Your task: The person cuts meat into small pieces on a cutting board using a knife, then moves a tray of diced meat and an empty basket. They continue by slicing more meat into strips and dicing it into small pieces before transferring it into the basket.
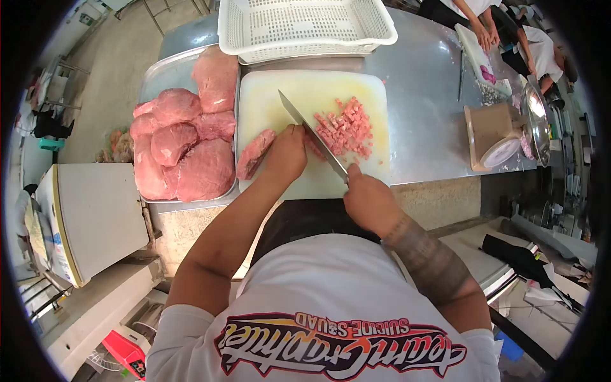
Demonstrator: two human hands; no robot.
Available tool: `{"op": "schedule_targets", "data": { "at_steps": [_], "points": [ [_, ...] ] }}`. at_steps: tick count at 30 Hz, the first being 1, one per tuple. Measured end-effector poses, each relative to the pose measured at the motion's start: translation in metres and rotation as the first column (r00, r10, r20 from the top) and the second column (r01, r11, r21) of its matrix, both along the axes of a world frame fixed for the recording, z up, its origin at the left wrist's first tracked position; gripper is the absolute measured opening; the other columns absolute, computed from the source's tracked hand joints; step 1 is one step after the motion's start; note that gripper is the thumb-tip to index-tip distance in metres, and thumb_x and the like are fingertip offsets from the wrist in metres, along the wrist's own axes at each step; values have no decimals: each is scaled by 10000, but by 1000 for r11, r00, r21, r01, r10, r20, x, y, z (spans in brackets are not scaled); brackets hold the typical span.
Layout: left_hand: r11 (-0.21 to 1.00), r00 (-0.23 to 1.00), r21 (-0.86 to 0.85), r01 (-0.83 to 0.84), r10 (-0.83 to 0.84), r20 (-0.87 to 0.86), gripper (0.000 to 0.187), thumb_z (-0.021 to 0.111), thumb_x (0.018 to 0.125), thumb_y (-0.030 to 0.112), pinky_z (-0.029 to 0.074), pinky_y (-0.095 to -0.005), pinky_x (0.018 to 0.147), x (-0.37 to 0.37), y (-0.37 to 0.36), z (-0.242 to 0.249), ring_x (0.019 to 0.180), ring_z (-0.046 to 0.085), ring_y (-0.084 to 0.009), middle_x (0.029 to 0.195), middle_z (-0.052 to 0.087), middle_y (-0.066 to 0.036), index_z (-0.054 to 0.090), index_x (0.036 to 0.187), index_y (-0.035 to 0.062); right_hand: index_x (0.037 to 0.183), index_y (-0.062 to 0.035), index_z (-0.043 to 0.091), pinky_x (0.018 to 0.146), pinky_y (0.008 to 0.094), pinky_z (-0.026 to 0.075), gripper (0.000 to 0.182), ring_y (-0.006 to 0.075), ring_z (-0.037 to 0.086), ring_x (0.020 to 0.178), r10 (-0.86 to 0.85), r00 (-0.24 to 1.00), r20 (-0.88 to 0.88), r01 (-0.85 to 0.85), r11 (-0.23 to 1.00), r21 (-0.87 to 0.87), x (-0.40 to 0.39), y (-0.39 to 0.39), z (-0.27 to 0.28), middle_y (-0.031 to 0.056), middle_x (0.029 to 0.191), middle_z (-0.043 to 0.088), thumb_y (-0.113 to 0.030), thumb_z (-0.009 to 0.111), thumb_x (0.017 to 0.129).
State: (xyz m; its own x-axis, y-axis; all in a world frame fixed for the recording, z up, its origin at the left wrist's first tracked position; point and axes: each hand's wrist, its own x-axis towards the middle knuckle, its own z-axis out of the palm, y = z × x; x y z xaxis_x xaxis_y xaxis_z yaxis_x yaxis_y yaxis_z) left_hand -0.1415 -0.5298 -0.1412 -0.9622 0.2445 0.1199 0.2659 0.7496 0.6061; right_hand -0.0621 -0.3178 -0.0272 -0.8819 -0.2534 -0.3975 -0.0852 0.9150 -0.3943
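My right hand is wrapped round the handle of a long kitchen knife, its blade slanting away to the upper left across a white cutting board. To the left of the blade, my left hand has its fingers curled down on a piece of raw meat, mostly hidden under the fingers. Small diced meat lies in a loose heap right of the blade. A longer strip of raw meat rests by the board's left edge, beside my left hand.
Left of the board, a metal tray holds several large raw meat pieces. Behind stands a white perforated crate. A kitchen scale sits on the steel table at right. Two other people work at the far right beside another white board.
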Motion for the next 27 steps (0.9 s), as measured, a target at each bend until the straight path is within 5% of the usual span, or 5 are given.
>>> {"op": "schedule_targets", "data": {
  "at_steps": [7, 13, 19, 27],
  "points": [
    [1000, 1000, 14, -2, 2, 13, 175, 519, 903, -9, 523, -545, 890, 0, -3, 1, 1016, 647, -462, 1074, 640, -269, 597, 1058, -34, 1166, 34, 571, 784, 559, 577, 263, 452, 729, 878, -7, 976, -220, -15, 995, -96, -37, -22, -34, 276, 928, 725, -79, 549, 930],
    [1000, 998, -17, 14, -13, 53, 132, 533, 891, -8, 538, -553, 853, -1, -11, 5, 955, 671, -468, 1026, 664, -277, 616, 992, -31, 1121, 46, 528, 808, 553, 568, 251, 475, 710, 892, -8, 1000, 10, 8, 1000, 2, -11, -18, 41, 287, 947, 718, -75, 586, 909],
    [998, 999, -51, 45, -45, 5, 128, 549, 893, 10, 549, -542, 852, -3, -11, -7, 951, 681, -460, 992, 674, -270, 644, 970, -28, 1146, 58, 530, 800, 560, 569, 279, 478, 714, 890, -46, 985, -169, 19, 988, -156, -41, -37, -39, 288, 940, 718, -93, 584, 917],
    [997, 1000, -65, -29, 28, -7, 121, 608, 904, 30, 539, -521, 829, 3, -15, -7, 920, 679, -425, 971, 703, -232, 718, 947, 2, 1151, 36, 548, 816, 561, 571, 257, 455, 727, 887, -13, 984, -179, -7, 994, -109, -28, -29, 6, 265, 953, 729, -94, 562, 931]
  ]
}}
